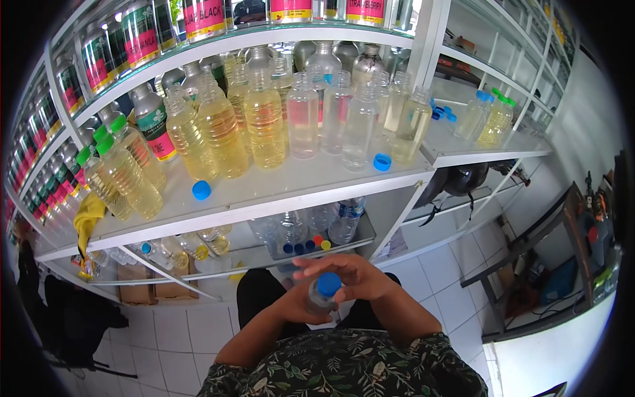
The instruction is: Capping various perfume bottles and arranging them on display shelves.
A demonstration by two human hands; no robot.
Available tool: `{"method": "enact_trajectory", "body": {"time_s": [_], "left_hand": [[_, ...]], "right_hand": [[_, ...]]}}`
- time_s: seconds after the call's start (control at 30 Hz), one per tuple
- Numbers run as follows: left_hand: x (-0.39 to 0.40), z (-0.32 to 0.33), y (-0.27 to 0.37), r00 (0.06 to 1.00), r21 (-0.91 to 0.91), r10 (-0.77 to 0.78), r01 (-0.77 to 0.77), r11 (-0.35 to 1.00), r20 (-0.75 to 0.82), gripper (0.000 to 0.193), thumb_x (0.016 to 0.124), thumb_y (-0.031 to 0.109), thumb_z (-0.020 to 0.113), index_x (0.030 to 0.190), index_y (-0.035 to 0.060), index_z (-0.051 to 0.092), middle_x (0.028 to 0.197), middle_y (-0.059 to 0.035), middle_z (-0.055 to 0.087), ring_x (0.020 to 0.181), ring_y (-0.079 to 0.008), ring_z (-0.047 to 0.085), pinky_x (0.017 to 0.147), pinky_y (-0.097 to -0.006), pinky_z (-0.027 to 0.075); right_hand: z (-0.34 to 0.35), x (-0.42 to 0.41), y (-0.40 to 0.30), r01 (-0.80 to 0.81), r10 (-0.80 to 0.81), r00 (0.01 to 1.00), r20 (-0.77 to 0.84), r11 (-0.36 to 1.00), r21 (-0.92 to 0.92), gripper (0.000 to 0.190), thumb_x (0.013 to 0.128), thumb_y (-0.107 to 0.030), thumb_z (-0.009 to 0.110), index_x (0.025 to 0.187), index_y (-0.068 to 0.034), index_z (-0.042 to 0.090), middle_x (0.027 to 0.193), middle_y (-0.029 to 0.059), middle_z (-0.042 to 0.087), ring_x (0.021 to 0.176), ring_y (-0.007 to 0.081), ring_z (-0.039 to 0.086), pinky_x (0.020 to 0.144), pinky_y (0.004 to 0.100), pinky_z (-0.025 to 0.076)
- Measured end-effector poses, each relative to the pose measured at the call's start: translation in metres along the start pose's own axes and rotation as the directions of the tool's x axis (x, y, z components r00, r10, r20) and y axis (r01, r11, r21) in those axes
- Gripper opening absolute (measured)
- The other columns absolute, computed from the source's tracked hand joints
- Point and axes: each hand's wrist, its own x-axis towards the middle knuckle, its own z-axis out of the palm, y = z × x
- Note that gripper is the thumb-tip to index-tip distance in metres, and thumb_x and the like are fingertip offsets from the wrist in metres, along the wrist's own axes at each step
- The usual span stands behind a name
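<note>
In my left hand [296,303] is a transparent plastic bottle [315,297], held upright before my body. A blue screw cap [329,284] sits on its neck. My right hand [364,278] is at the cap's right side, thumb close to its edge and fingers stretched out beyond it; whether it touches the cap is unclear. On the white shelf ahead stand uncapped bottles of yellow liquid [223,139] and uncapped bottles of paler liquid [359,134]. Two loose blue caps, one at the left [201,190] and one at the right [382,162], lie near the shelf's front edge.
Green-capped bottles [131,186] and a yellow cloth [89,218] are at the shelf's left. More blue caps [449,115] and capped bottles [474,118] occupy the right shelf. Labelled metal bottles [141,37] line the upper glass shelf. Below are empty bottles [292,228].
</note>
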Motion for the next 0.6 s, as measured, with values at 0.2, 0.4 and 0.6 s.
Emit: {"method": "enact_trajectory", "body": {"time_s": [0.2,0.4,0.6], "left_hand": [[0.004,0.014,0.012,0.986,0.021,-0.115,0.118,0.993,-0.123,0.041,0.063,0.005,0.078,0.097,0.0060,0.055,0.092,-0.0052,0.061,0.089,-0.0172,0.060,0.077,-0.0333,0.049],[0.006,0.027,0.016,0.932,0.231,0.079,0.005,0.973,-0.354,0.045,0.064,0.009,0.079,0.102,0.0068,0.056,0.093,-0.0038,0.061,0.090,-0.0154,0.060,0.080,-0.0335,0.049],[0.000,0.024,-0.008,0.947,0.171,-0.094,0.152,0.974,-0.307,0.067,0.062,0.015,0.083,0.118,0.0055,0.048,0.108,-0.0056,0.056,0.101,-0.0163,0.056,0.087,-0.0326,0.045]], "right_hand": [[-0.002,-0.013,-0.009,-0.286,0.292,0.957,-0.002,0.940,0.188,0.041,0.079,-0.021,0.072,0.115,-0.006,0.057,0.124,0.0144,0.057,0.131,0.0258,0.038,0.109,0.0420,0.025],[-0.001,-0.019,-0.004,-0.125,0.125,0.992,-0.005,0.985,-0.117,0.042,0.077,-0.014,0.072,0.115,-0.001,0.057,0.140,0.0177,0.040,0.131,0.0298,0.038,0.109,0.0420,0.022],[0.006,-0.040,-0.003,-0.101,0.084,0.980,-0.182,0.991,-0.083,0.039,0.077,-0.010,0.071,0.113,-0.004,0.058,0.141,0.0169,0.039,0.135,0.0252,0.031,0.109,0.0413,0.022]]}}
